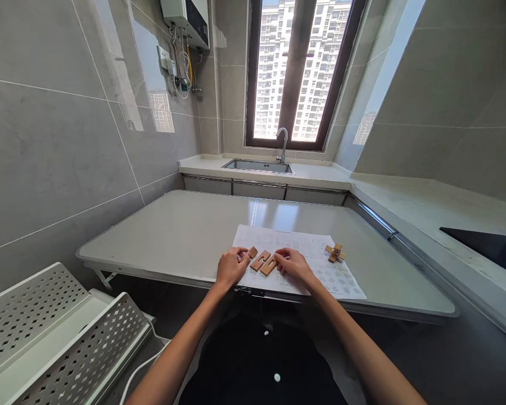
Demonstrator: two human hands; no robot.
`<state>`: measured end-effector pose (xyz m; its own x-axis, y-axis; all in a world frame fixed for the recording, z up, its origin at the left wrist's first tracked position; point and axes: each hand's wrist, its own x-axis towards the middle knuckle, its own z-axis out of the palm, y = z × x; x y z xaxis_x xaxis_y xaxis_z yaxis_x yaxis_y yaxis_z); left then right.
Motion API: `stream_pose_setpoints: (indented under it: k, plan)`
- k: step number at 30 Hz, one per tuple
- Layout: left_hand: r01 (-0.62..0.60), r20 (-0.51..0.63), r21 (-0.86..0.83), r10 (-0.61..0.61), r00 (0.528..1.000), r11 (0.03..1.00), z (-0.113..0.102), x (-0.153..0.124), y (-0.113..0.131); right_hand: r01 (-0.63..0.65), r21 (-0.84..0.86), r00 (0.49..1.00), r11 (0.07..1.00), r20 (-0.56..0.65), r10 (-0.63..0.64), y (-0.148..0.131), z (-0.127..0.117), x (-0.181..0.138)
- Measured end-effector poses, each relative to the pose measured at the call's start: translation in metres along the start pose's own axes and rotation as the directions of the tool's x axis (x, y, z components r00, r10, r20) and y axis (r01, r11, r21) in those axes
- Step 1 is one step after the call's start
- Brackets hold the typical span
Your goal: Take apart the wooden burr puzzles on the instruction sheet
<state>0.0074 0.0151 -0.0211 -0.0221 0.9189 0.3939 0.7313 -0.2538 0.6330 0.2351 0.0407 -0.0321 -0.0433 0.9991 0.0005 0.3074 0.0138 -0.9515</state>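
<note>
while each hand (231, 265) (293, 262) pinches a notched wooden piece (260, 260), fingertips hide the ends.

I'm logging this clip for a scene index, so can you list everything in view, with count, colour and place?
wooden puzzle pieces: three, tan, flat on the sheet between the hands
assembled wooden cross: one, tan, on the sheet's right part
printed sheet: one, white, on the table's near edge
folding table: one, pale grey, centre
sink: one, steel, under the window
faucet: one, chrome, behind the sink
window: one, dark frame, far wall
water heater: one, white, upper left wall
perforated rack: one, white, lower left
left hand: touches the leftmost piece
right hand: fingers at the rightmost piece
</note>
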Motion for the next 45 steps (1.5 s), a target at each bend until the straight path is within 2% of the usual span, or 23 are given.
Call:
stream_pose_setpoints:
  k: [10, 16, 21, 25, 28, 33, 36, 40, 45]
  plan:
    - [-0.006, 0.042, 0.05, 0.004, 0.999, 0.999, 0.0, -0.002, 0.003, 0.032, -0.021, 0.999, 0.999, 0.02, -0.032, -0.003, 0.006, 0.004]
    - [-0.223, 0.083, 0.011, 0.222, 0.972, 0.975, -0.001, -0.005, 0.006, 0.095, 0.006, 0.992, 0.995, 0.077, -0.096, -0.012, 0.01, -0.005]
    - [-0.278, 0.134, 0.061, 0.268, 0.954, 0.959, -0.001, -0.006, 0.006, 0.139, 0.151, 0.971, 0.979, 0.172, -0.164, -0.017, 0.009, -0.017]
    - [-0.274, 0.175, 0.119, 0.251, 0.952, 0.954, 0.002, -0.005, 0.003, 0.195, 0.181, 0.966, 0.964, 0.137, -0.221, -0.008, 0.001, -0.027]
    - [-0.265, 0.208, 0.169, 0.228, 0.951, 0.949, 0.006, -0.004, -0.002, 0.22, 0.125, 0.973, 0.967, 0.048, -0.228, 0.005, -0.012, -0.033]
    - [-0.197, 0.294, 0.303, 0.105, 0.95, 0.933, 0.017, 0.002, -0.009, 0.225, 0.101, 0.972, 0.969, -0.088, -0.217, 0.022, -0.03, -0.036]
    - [-0.174, 0.309, 0.343, 0.065, 0.949, 0.923, 0.019, 0.012, -0.013, 0.24, 0.138, 0.97, 0.961, -0.08, -0.23, 0.024, -0.03, -0.036]
    - [-0.161, 0.352, 0.367, 0.024, 0.936, 0.916, 0.016, 0.034, -0.021, 0.239, 0.084, 0.97, 0.967, -0.055, -0.235, 0.023, -0.027, -0.037]
    - [-0.19, 0.392, 0.331, 0.049, 0.919, 0.924, 0.016, 0.061, -0.035, 0.255, 0.02, 0.966, 0.967, -0.053, -0.253, 0.02, -0.026, -0.039]
